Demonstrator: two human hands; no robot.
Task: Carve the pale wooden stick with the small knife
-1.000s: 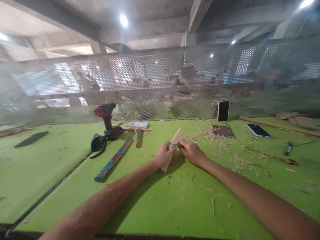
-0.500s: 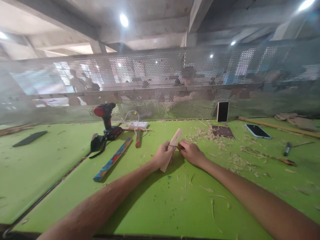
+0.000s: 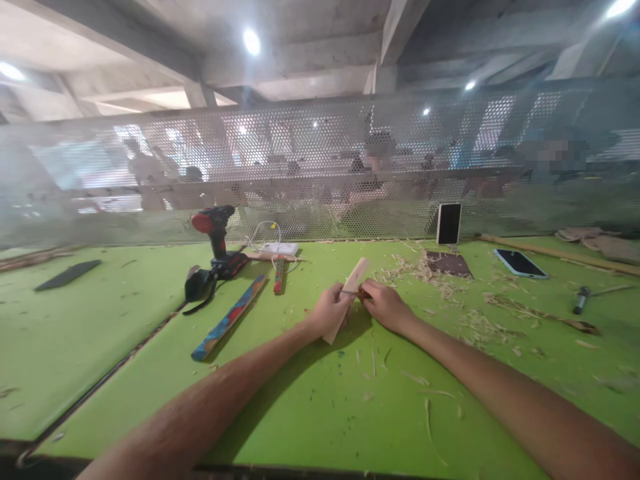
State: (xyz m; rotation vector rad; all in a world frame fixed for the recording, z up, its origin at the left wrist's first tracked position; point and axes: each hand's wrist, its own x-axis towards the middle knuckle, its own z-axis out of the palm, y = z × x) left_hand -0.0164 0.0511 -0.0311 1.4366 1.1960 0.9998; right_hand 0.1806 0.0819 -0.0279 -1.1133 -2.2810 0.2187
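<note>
My left hand (image 3: 327,311) is closed around a pale wooden stick (image 3: 356,279), holding it tilted with its lower end on the green table (image 3: 310,407). My right hand (image 3: 384,305) is closed on a small knife (image 3: 351,292) whose thin blade lies across the stick near my left thumb. Both hands meet at the middle of the table. Wood shavings (image 3: 425,270) lie scattered behind and to the right of them.
A red and black cordless drill (image 3: 215,248) stands at the back left, with a painted stick (image 3: 229,317) and a shorter one (image 3: 278,276) beside it. A phone (image 3: 520,262) lies at the right, another (image 3: 449,223) leans on the perforated metal screen (image 3: 320,167). People sit beyond the screen.
The hands stay together on the stick; the blade now shows across it by my left thumb. The view has shifted slightly.
</note>
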